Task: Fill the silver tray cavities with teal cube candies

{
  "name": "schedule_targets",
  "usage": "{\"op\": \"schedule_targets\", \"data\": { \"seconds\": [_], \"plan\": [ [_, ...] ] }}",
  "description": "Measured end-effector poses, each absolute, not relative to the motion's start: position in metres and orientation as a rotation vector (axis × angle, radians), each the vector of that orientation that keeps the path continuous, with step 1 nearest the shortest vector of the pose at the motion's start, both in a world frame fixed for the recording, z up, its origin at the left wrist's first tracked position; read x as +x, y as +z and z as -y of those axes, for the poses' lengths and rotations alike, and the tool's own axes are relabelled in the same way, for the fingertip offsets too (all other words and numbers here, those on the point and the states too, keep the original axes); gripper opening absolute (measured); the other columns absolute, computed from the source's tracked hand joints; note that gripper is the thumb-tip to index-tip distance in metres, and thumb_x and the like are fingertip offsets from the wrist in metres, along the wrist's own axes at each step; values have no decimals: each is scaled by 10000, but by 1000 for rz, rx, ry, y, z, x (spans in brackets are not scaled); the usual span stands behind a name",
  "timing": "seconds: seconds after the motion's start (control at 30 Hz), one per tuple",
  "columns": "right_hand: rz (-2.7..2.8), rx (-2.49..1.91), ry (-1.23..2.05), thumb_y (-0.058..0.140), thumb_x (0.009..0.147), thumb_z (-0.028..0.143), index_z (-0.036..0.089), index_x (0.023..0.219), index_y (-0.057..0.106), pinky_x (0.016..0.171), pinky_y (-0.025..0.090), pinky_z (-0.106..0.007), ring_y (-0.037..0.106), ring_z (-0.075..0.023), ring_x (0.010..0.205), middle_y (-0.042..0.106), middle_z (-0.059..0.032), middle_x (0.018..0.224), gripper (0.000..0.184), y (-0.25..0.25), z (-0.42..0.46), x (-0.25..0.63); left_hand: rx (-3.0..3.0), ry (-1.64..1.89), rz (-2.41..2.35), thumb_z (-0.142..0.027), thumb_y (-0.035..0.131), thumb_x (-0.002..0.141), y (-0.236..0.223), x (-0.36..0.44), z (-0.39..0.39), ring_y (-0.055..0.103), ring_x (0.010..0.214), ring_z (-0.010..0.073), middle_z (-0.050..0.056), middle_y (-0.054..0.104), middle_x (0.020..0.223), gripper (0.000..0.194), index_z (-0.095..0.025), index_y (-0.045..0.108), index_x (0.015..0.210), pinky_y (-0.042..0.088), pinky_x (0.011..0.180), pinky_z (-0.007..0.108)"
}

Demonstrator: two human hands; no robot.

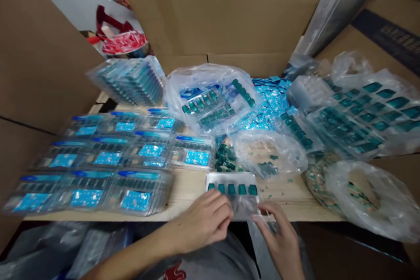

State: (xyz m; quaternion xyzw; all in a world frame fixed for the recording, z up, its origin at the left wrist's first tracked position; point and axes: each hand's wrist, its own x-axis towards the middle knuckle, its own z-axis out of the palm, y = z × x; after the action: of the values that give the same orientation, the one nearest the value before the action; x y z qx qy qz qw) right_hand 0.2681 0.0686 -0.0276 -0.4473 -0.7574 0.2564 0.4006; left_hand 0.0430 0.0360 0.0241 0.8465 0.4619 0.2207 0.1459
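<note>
The lower right corner of the clear plastic tray (251, 179) is touched by the right hand (278, 234), thumb and index finger narrowly parted, pinch not confirmable, while its left part is covered by the curled left hand (208, 218), whose grip cannot be told. Five teal pieces (231, 189) are held in a row in the tray, which is set at the near edge of the wooden tabletop (187, 188). Loose teal bits (225, 156) are heaped just behind the tray, blister packs (136, 199) are stacked left of it, and blue sachets (272, 100) are piled farther behind.
</note>
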Motion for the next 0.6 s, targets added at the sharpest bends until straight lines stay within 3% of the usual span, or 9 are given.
{"op": "schedule_targets", "data": {
  "seconds": [0.1,0.17,0.33,0.47,0.6],
  "plan": [
    [1894,-1043,570,662,889,290,233,883,644,717,576,-242,699,-173,748,709,-24,808,60,-17,-72,266,2485,693,-1291,-193,517,951,30,42,-36,615,926,202,80,692,1040,150,-141,590,1072,524,822,314],
    [1916,-1005,575,650,900,290,242,908,655,711,580,-227,707,-167,743,718,-20,814,49,-8,-73,268,2563,694,-1295,-152,477,969,34,38,-35,621,984,209,99,699,1104,232,-129,572,1179,521,874,330],
    [1885,-1134,568,545,957,309,240,1203,594,751,593,-257,733,-176,804,733,-47,913,261,0,-94,278,2678,862,-1336,-123,394,993,64,1,-37,636,907,182,98,721,1028,275,-143,599,1175,523,828,297],
    [2175,-1349,535,494,949,284,196,1158,637,891,567,-376,707,-246,1002,718,-118,1091,269,-12,-143,272,2764,1027,-1605,-83,417,967,82,-49,-57,629,923,180,98,696,1031,295,-168,597,1185,512,789,283],
    [2442,-1565,555,500,926,168,169,1128,675,982,517,-422,642,-280,1148,666,-156,1222,267,-27,-194,249,2685,943,-2052,-156,440,974,84,-98,-109,632,946,201,85,687,1079,305,-223,604,1222,517,830,325]
  ]
}}
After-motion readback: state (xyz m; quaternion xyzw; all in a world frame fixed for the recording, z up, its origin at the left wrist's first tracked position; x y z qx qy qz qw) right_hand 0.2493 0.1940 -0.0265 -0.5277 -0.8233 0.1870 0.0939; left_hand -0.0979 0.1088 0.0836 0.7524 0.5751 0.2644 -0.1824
